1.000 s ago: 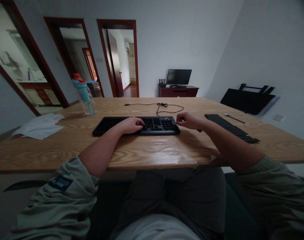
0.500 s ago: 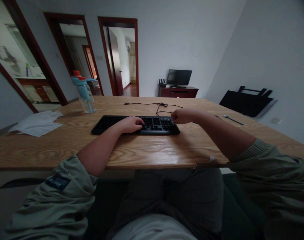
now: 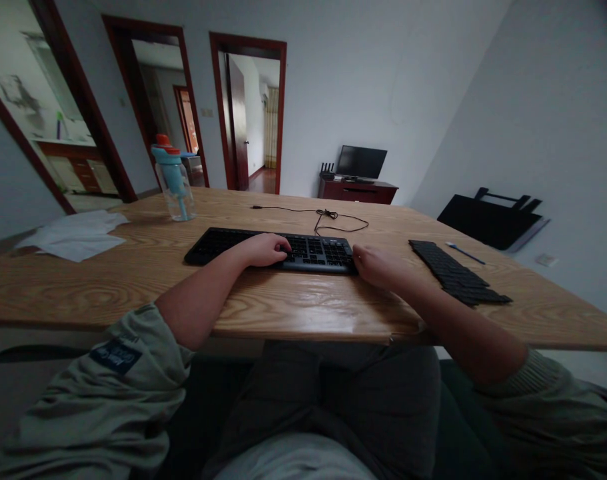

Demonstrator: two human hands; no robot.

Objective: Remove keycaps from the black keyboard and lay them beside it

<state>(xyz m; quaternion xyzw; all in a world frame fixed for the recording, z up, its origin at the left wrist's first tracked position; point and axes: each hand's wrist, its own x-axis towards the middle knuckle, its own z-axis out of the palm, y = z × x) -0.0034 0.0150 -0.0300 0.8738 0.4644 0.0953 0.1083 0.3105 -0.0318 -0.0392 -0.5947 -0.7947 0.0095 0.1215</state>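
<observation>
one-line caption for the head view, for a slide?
Left hand rests on a black keyboard, right hand at its right end, on a wooden table.

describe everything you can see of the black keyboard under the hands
The keyboard is a flat, black, full-width board, plastic by the look, with rows of dark keys and a number pad at its right end. It lies level on the wooden table, long side toward the person. A thin black cable lies looped on the table just behind it. The left hand rests curled on the middle keys; the right hand touches its front right corner. No key legends are readable.
</observation>
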